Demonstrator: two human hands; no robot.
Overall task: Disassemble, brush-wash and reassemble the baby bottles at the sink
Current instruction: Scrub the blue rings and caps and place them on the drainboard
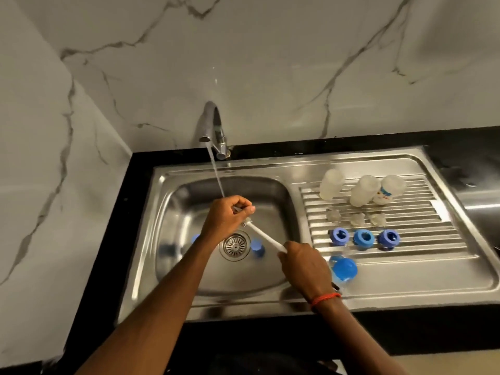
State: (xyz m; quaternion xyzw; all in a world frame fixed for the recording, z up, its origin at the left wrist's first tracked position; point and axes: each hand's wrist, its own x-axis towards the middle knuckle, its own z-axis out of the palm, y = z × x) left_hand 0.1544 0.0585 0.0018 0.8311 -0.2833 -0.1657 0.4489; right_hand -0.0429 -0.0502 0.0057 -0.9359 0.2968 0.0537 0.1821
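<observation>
The left hand (227, 215) curls its fingers and thumb tight round a small clear piece (238, 209), too blurred to name, directly under the thin stream of water (216, 171) from the curved chrome tap (213, 125). The right hand (303, 266) grips the lower end of a slim white plastic brush (263, 235), whose short bristled tip touches the pinched piece. Beneath both grips lies the smooth stainless-steel sink (176, 212) with its round slotted drain (234, 244). A blue round cap (257, 248) stands just beside the drain. To the right of the brush hand, on the ribbed steel drainboard (405, 266), stand three frosted clear bottles (364, 190), three soft clear teats (357, 219) and three blue screw rings (364, 239). Nearest the right wrist is a blue domed cap (344, 268).
</observation>
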